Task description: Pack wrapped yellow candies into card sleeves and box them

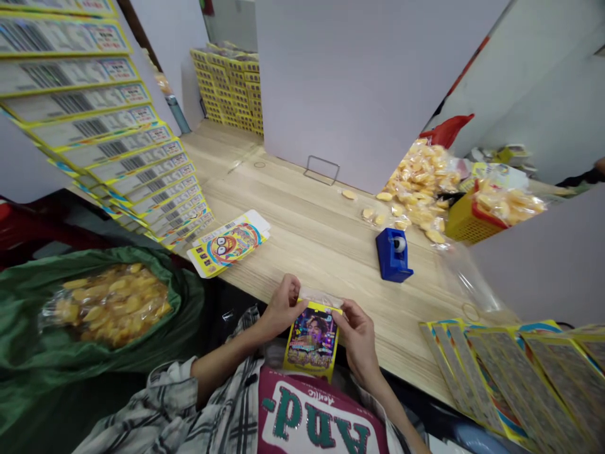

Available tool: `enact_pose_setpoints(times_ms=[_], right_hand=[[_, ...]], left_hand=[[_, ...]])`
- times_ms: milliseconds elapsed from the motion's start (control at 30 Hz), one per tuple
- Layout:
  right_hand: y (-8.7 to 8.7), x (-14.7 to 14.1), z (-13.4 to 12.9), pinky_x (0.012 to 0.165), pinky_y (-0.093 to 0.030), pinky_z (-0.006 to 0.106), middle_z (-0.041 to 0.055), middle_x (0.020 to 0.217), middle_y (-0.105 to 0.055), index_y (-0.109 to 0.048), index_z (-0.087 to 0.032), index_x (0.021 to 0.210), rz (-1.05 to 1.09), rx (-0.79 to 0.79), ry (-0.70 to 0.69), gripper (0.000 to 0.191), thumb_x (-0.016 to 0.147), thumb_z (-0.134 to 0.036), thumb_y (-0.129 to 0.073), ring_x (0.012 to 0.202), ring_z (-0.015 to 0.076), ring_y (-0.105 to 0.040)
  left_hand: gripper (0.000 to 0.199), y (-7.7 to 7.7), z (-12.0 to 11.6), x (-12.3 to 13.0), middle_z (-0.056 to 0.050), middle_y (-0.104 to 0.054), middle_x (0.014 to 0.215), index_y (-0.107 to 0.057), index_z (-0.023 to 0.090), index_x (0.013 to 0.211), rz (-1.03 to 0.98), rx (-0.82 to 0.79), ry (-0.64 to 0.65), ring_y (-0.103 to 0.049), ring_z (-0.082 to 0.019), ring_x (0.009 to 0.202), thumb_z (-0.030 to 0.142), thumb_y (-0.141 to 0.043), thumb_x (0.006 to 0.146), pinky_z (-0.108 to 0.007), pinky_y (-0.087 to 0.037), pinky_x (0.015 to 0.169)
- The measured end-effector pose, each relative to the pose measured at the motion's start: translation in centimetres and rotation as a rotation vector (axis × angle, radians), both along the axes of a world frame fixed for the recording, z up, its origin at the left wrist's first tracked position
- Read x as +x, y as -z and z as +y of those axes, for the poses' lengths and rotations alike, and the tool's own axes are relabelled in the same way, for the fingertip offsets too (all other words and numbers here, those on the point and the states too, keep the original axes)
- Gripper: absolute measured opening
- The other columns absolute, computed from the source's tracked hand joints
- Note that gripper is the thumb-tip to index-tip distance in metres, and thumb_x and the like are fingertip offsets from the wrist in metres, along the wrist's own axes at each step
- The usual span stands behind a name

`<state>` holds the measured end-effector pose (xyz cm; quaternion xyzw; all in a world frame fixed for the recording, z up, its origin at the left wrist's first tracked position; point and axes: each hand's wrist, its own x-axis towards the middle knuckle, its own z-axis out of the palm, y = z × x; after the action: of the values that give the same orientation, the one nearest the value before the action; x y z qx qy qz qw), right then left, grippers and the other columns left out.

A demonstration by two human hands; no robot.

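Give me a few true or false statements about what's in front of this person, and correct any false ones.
1. The left hand and right hand both hold a yellow-edged picture card. True.
2. The tape dispenser on the table is red. False: it is blue.
3. A green bag holds a clear bag of yellow snacks. True.
4. The yellow basket sits to the left of the hands. False: it sits to their right, past the tape dispenser.
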<state>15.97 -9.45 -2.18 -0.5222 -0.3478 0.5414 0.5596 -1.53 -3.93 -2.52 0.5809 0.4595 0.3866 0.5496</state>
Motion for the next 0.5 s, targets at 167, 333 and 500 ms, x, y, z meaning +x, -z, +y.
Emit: enact_pose_setpoints(times_ms=[167,333,500], right_hand=[[-0.8,1.0,0.4,0.070,-0.043,0.027,0.0023,0.085,-0.063,-0.065,-0.019,0.069,-0.060,-0.009,-0.068,0.021,0.073,-0.037,-0.072,0.078,0.0171,-0.057],[-1.1,2.1,1.2,0.063,-0.042,0.026,0.0019,0.077,-0.063,-0.064,-0.019,0.073,-0.195,0.009,-0.235,0.018,0.067,-0.032,-0.075,0.069,0.0165,-0.055],[-2.2,2.6,2.7,0.061,-0.041,0.026,0.0006,0.073,-0.063,-0.065,-0.018,0.076,-0.236,-0.015,-0.273,0.019,0.063,-0.028,-0.075,0.067,0.0163,-0.055]], left_hand=[[0.025,-1.0,0.6,-0.9,-0.001,-0.049,0.086,-0.062,0.015,0.095,-0.007,-0.030,0.246,-0.054,-0.012,0.073,0.026,-0.066,0.073,-0.021,-0.043,0.060],[0.024,-1.7,0.7,-0.8,-0.005,-0.056,0.086,-0.066,0.012,0.075,-0.078,-0.125,0.260,-0.055,-0.015,0.078,0.036,-0.068,0.073,-0.023,-0.043,0.062],[0.025,-1.5,1.3,-0.4,-0.002,-0.062,0.069,-0.067,0.011,0.076,-0.231,-0.312,0.211,-0.053,-0.012,0.062,0.030,-0.076,0.062,-0.021,-0.038,0.058]])
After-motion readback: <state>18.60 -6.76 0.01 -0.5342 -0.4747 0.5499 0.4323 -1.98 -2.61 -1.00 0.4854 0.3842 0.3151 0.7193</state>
